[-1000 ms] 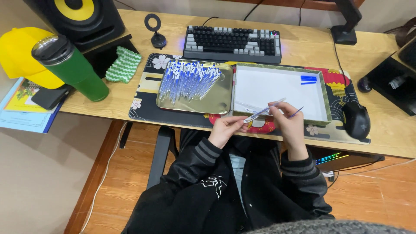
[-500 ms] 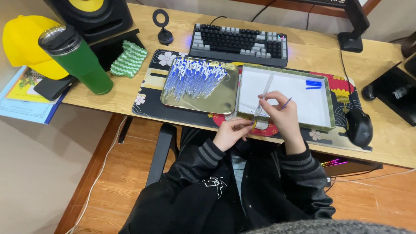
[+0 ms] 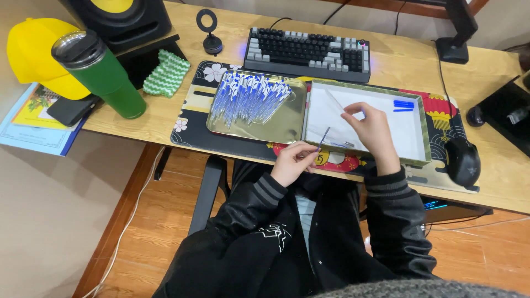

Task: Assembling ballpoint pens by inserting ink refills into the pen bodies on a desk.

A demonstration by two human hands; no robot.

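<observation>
My left hand (image 3: 294, 160) is at the desk's front edge, pinching a thin pen refill (image 3: 323, 137) that points up and away. My right hand (image 3: 371, 126) is over the white tray (image 3: 411, 135), holding a clear pen barrel (image 3: 335, 102) that slants to the upper left. A gold metal tray (image 3: 287, 121) to the left holds a heap of several blue-and-white pens (image 3: 248, 98). Two blue caps (image 3: 403, 104) lie at the white tray's far right corner. A small part lies on the white tray near my right wrist.
A patterned desk mat (image 3: 190, 105) lies under both trays. A keyboard (image 3: 307, 52) sits behind them, a black mouse (image 3: 462, 160) to the right. A green tumbler (image 3: 99, 74), yellow cap (image 3: 38, 52), green-white cloth (image 3: 167, 73), speaker (image 3: 124, 19) and booklets stand at the left.
The two hands, together in front of the trays a second ago, have separated. My right hand carried the clear barrel up over the white tray; my left hand kept the thin refill.
</observation>
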